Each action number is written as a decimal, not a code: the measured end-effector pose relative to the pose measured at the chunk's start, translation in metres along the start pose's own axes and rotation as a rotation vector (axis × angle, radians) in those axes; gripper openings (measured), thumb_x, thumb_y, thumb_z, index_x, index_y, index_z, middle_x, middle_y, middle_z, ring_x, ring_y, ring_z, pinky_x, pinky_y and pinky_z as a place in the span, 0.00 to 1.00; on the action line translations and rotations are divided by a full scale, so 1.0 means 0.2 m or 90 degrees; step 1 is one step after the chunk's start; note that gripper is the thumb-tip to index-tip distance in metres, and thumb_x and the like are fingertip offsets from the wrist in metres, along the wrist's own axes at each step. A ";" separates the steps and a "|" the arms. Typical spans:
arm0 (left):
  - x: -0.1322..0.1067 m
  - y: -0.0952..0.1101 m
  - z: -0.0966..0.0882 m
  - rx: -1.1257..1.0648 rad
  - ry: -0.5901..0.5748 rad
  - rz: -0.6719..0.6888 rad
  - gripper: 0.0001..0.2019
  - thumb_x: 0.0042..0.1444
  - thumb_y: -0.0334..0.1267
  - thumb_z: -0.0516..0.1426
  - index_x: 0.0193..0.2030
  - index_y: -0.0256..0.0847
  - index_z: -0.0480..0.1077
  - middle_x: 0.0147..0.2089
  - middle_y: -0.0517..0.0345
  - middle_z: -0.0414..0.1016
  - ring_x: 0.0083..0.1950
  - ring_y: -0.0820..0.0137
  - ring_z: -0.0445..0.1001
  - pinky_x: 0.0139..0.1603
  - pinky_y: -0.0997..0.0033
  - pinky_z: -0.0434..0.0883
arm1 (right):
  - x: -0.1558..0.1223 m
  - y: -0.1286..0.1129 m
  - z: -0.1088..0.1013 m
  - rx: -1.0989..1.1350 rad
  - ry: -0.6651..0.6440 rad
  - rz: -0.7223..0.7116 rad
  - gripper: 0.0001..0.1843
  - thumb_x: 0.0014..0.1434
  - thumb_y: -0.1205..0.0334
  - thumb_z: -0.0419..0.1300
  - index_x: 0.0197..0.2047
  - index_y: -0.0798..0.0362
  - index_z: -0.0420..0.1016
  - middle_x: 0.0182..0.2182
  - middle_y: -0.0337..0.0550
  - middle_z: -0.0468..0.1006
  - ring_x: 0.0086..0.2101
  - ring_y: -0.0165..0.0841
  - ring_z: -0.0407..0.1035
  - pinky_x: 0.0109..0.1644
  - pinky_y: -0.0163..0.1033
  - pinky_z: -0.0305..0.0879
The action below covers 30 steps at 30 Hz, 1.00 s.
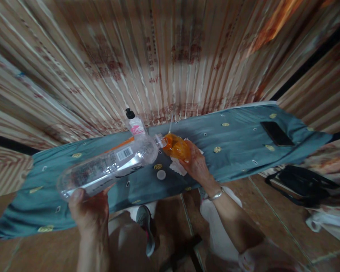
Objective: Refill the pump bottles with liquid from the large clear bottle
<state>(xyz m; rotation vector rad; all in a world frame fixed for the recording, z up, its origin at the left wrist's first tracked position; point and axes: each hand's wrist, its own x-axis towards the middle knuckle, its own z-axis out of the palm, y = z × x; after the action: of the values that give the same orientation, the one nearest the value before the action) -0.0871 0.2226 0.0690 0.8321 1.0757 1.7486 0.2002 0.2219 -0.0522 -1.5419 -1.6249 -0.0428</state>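
Observation:
My left hand (90,206) is closed around the lower end of a large clear plastic bottle (110,170), which is tipped over nearly level with its neck to the right. The bottle's mouth meets the neck of a small orange see-through bottle (177,147). My right hand (197,164) grips that orange bottle, with crumpled white tissue (178,167) beneath it. A thin pale tube stands up near the orange bottle's neck. Below the two necks a round white cap (161,174) lies on the cloth. Whether liquid is running between the bottles I cannot tell.
A clear bottle with a black pump top (130,114) and pink label stands behind the large bottle. On the green patterned cloth (235,158) a black phone (277,133) lies at the right. A black bag (300,185) is below the right end. Pleated curtain (164,56) hangs behind.

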 end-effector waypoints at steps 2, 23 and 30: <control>0.00 -0.01 -0.01 -0.001 -0.002 0.005 0.20 0.36 0.45 0.65 0.39 0.45 0.75 0.50 0.56 0.79 0.61 0.50 0.71 0.39 0.65 0.82 | 0.00 0.00 0.00 0.004 -0.004 0.012 0.39 0.59 0.61 0.62 0.70 0.55 0.54 0.61 0.58 0.72 0.62 0.48 0.67 0.67 0.59 0.66; -0.01 0.00 0.02 -0.019 0.009 0.015 0.25 0.35 0.45 0.66 0.45 0.47 0.74 0.48 0.56 0.79 0.61 0.49 0.72 0.42 0.60 0.82 | 0.00 0.02 0.00 0.012 -0.002 0.013 0.39 0.58 0.62 0.63 0.70 0.54 0.54 0.61 0.58 0.73 0.62 0.48 0.68 0.65 0.58 0.68; -0.01 0.00 0.04 -0.034 -0.009 0.022 0.29 0.36 0.44 0.66 0.50 0.52 0.73 0.51 0.59 0.78 0.58 0.49 0.75 0.46 0.55 0.81 | 0.00 0.01 -0.01 0.013 0.005 0.019 0.38 0.58 0.61 0.64 0.69 0.56 0.55 0.60 0.59 0.74 0.60 0.48 0.69 0.65 0.58 0.68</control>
<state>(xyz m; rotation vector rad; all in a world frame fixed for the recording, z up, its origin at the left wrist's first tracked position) -0.0802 0.2221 0.0722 0.8331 1.0056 1.7907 0.2024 0.2213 -0.0523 -1.5481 -1.5920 -0.0163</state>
